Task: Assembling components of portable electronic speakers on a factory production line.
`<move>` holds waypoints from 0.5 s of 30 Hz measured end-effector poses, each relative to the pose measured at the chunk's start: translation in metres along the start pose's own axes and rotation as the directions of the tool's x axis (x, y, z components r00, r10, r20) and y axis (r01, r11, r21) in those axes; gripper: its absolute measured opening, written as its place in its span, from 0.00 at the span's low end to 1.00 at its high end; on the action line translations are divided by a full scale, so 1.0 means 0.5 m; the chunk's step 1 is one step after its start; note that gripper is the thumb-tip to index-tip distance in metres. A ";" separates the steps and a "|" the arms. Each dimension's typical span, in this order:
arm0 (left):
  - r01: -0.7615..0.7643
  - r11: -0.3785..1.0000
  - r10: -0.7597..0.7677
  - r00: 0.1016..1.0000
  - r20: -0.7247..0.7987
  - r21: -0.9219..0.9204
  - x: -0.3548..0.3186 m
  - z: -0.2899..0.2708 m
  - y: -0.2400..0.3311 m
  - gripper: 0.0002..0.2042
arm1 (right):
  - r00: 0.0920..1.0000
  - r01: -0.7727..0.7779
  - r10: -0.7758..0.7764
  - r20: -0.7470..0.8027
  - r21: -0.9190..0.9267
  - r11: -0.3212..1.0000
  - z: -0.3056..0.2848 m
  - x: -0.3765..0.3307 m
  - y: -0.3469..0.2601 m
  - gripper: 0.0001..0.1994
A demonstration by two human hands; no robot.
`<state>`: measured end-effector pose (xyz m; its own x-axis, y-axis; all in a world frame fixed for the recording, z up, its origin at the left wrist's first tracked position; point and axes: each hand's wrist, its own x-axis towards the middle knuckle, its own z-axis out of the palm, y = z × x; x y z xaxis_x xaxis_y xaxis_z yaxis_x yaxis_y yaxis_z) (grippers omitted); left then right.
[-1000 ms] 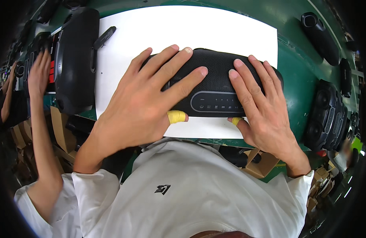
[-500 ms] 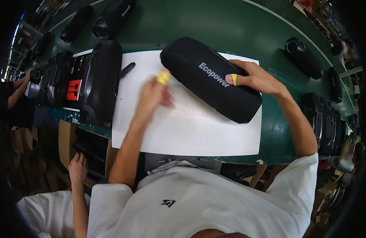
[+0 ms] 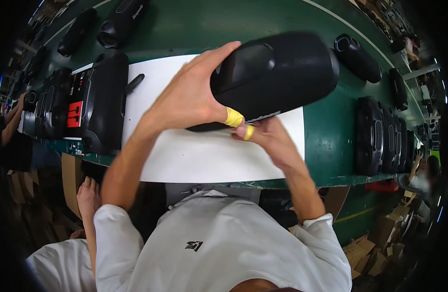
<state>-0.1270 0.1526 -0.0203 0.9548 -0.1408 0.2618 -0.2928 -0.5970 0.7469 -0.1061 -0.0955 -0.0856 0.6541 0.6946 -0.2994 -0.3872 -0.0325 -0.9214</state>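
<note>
- The right hand's [image 3: 272, 138] fingers disappear beneath the black portable speaker [image 3: 294, 68]; cannot tell their grip.
- Slanted over the white sheet's [image 3: 209, 158] far edge, it barely shows its near-side lettering.
- The left hand [image 3: 187, 102], thumb yellow-taped, grips its left end.

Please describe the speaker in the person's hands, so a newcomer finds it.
On the green table, find the white sheet. Over it, the left hand holds a black speaker, the right hand at its near edge. Unlike the other speakers, yellow finger wraps show beside it.
</note>
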 end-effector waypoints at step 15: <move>-0.092 0.924 -0.030 0.951 0.309 0.372 -0.043 0.036 -0.013 0.52 | 0.904 0.375 -0.416 0.097 -0.647 0.664 0.034 -0.158 0.006 0.36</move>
<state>-0.1446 0.1452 -0.0415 0.9322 -0.3600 0.0378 -0.3392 -0.8324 0.4382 -0.1700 -0.1385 -0.0603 0.6892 0.7115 0.1367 0.4085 -0.2258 -0.8844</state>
